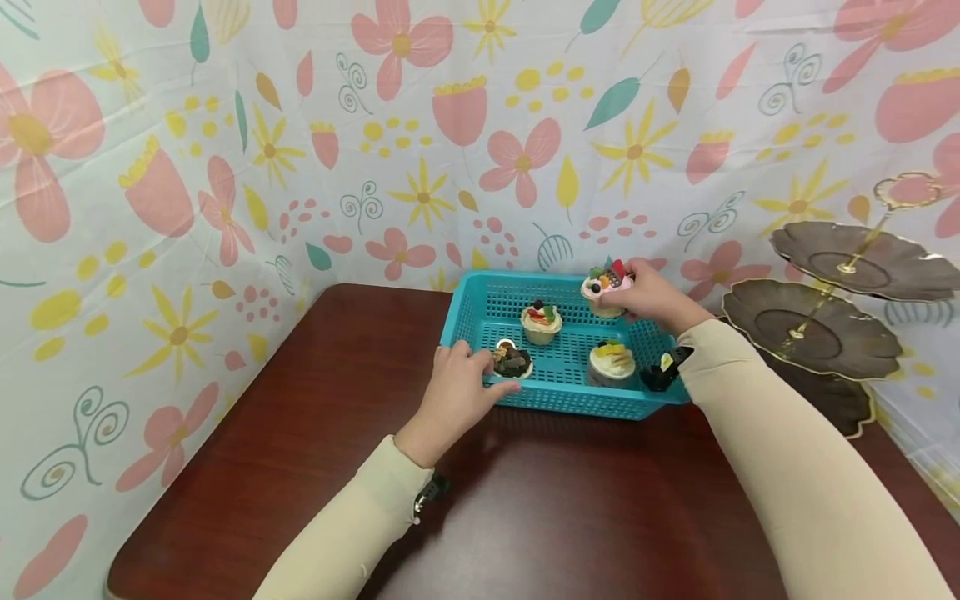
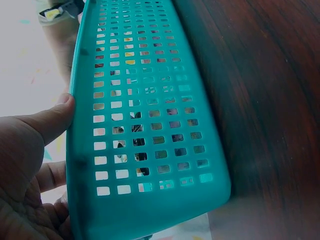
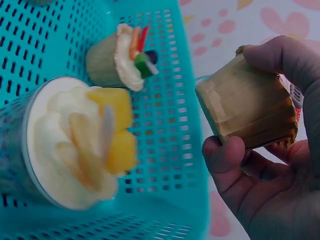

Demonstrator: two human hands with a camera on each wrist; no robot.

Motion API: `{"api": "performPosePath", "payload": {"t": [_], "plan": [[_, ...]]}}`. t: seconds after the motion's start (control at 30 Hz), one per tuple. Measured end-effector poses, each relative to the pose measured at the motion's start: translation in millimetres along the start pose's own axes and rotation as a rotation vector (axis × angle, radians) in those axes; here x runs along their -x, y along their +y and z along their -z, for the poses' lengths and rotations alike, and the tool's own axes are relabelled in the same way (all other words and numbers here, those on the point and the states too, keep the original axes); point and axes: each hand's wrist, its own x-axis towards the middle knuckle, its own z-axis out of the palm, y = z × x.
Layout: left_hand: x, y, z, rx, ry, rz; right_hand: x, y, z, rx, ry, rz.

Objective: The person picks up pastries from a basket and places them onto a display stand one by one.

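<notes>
Head view: I have the right hand [image 1: 651,293] pinching a cupcake [image 1: 596,290] over the far edge of the basket [image 1: 570,403]; the tiered stand [image 1: 862,335], frame right, lies nearer this hand. Left wrist: my left hand [image 2: 22,160] grips the basket's rim, frame left. Right wrist: the cupcake tilts, right of centre.

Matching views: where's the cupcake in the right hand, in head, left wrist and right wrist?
Head: cupcake right of centre, overlapping the far rim of the teal basket, in the right hand.
Left wrist: can't make it out.
Right wrist: right of centre, side toward camera.
Shared landmark: teal basket, in all three.
</notes>
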Motion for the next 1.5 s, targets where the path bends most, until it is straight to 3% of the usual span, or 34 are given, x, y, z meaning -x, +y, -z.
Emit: {"api": "performPosePath", "payload": {"t": [0.4, 0.67, 0.87, 1.3, 1.5], "plan": [[0.3, 0.6, 1.3, 0.0, -0.012, 0.009, 49, -36, 36, 0.047, 0.06, -0.004], [1.9, -0.7, -0.4, -0.003, 0.005, -0.004, 81, -49, 64, 0.084, 0.087, -0.003], [2.4, -0.9, -1.3, -0.004, 0.017, -0.003, 104, -55, 90, 0.149, 0.158, -0.009], [3.2, 1.2, -0.2, 0.008, 0.007, 0.012, 141, -30, 146, 0.275, 0.396, -0.056], [3.5, 0.8, -0.9, 0.012, 0.012, 0.011, 150, -14, 165, 0.313, 0.442, -0.087]]}}
